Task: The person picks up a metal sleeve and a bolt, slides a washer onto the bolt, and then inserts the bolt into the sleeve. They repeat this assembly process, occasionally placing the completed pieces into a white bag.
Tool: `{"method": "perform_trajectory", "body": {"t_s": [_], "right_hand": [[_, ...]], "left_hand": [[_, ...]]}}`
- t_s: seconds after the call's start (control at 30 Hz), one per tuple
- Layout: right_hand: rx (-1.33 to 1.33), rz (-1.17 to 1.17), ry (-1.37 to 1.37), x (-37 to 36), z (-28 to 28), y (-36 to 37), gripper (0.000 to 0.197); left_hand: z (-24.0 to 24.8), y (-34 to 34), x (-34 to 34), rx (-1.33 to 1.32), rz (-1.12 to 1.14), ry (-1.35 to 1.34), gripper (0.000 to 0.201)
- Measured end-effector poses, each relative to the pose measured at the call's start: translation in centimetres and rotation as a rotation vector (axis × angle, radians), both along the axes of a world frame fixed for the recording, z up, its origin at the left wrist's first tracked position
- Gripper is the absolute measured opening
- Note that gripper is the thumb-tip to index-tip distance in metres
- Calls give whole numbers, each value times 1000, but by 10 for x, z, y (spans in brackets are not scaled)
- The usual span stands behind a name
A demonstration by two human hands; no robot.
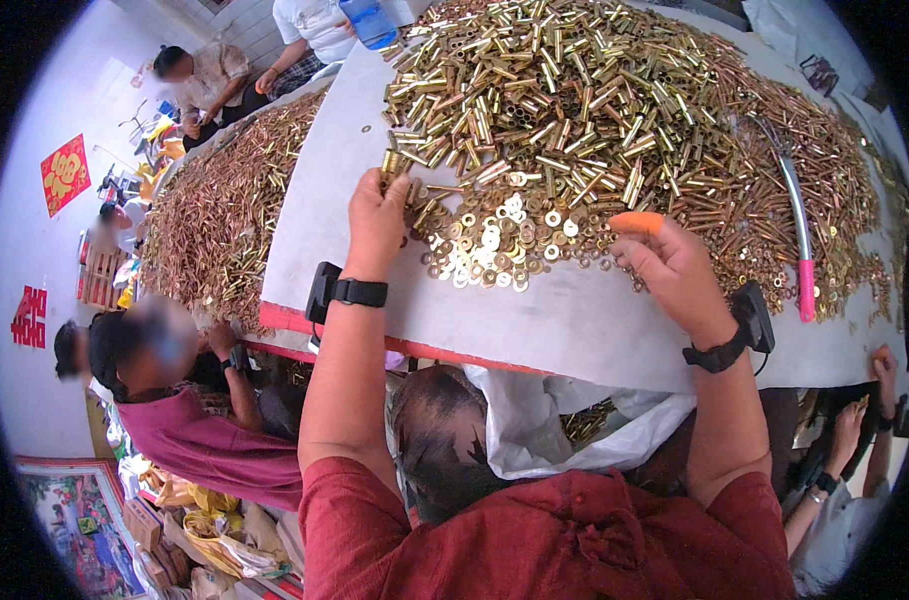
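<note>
White table (574, 330) in front of you is heaped with shiny brass bolts (574, 100), and a scatter of flat gold washers (494, 240) lies at the near edge of the pile. Your left hand (376, 222) is clenched around a few bolts just beside the washers. Your right hand (674, 270), orange cot (636, 222) on one fingertip, pinches something too small to make out.

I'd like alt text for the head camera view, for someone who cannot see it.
Seen from above, a person's left hand grips a few brass sleeves at the edge of a huge pile of brass sleeves, while the right hand, with an orange fingertip cover, rests by scattered washers on a white table. Other people sit nearby.
</note>
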State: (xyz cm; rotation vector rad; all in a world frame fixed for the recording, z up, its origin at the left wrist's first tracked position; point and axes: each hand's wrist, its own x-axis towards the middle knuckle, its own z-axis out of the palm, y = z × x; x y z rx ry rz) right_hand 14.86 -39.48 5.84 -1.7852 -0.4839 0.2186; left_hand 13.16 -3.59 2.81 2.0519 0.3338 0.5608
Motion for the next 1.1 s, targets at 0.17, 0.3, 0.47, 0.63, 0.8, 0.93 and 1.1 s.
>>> {"method": "perform_trajectory", "body": {"t_s": [0.17,0.3,0.47,0.63,0.8,0.93,1.1], "right_hand": [[31,3,62,-1,4,-1,26],[-60,33,10,-1,5,-4,26],[-93,55,-4,-4,11,-5,27],[-140,66,54,-3,10,-9,27],[-63,62,10,-4,3,-4,27],[-34,64,-5,-4,-3,0,27],[-103,85,-3,-5,-2,4,25]], "left_hand": [[1,28,-16,354,144,192,21],[5,26,-17,465,101,344,24],[5,35,-19,268,12,197,28],[18,11,-12,347,-17,379,37],[3,-9,-2,737,75,411,61],[0,-19,8,765,32,397,35],[2,-24,12,740,69,390,24]]}}
